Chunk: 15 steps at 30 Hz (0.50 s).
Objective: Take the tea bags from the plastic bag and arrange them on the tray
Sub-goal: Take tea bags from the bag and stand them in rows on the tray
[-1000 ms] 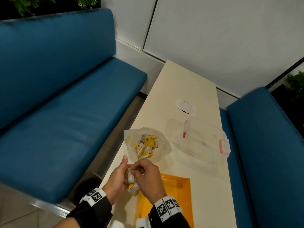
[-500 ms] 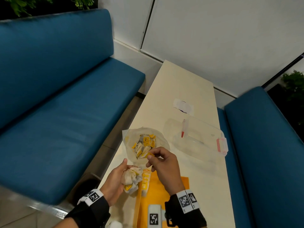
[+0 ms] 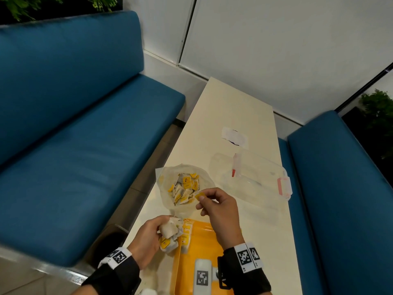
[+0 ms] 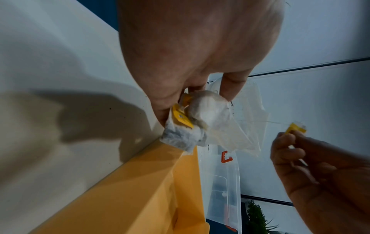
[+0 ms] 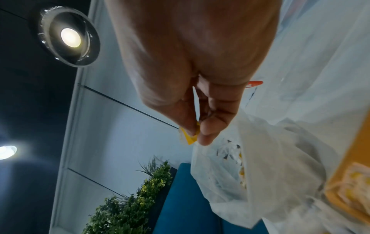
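A long cream table [image 3: 231,116] is running between two blue benches [image 3: 70,133], and near its close end a yellow tray [image 3: 204,231] is lying with a short row of tea bags [image 3: 186,233] already lined along its left edge. Just beyond the tray a clear plastic bag [image 3: 182,186] is standing open, heaped with more tea bags, and a clear lidded box [image 3: 251,177] is sitting to its right.

The left hand [image 3: 148,239] is clutching a soft wad of tea bags [image 3: 170,233] over the tray's left rim, fingers curled round them. The right hand [image 3: 219,207] is pinching one small yellow tag [image 3: 200,196] between thumb and fingertip, just in front of the bag's mouth; in the left wrist view a thin string [image 4: 260,121] is stretching from that tag [image 4: 296,128] back to the bundle.

These bags look feather-light, limp and papery, so I would guess they crumple and snag on each other's strings easily. The tag seems the tidiest place to take hold, though a hard tug could tear the string loose; pinching the paper pouch itself by an edge looks safer for laying it flat.
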Each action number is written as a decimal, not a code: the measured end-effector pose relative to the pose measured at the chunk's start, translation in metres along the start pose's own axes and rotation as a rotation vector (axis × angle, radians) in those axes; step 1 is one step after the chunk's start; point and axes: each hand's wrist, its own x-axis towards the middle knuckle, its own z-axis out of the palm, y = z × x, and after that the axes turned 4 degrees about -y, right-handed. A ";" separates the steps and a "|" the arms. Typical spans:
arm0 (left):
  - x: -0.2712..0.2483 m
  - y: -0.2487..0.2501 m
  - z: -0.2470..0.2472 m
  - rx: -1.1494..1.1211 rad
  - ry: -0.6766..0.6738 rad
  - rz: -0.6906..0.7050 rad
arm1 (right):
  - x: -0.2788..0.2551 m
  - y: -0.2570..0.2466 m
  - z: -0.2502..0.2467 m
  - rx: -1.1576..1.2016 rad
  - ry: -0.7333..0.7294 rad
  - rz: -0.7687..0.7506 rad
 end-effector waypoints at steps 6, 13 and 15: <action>0.000 0.002 0.005 -0.059 0.011 0.006 | -0.012 0.024 0.015 0.011 -0.120 0.154; 0.005 0.004 0.002 -0.076 0.065 0.040 | -0.022 0.034 0.030 -0.123 -0.280 0.230; 0.007 0.003 0.002 -0.089 0.071 0.043 | -0.021 0.033 0.034 -0.149 -0.288 0.240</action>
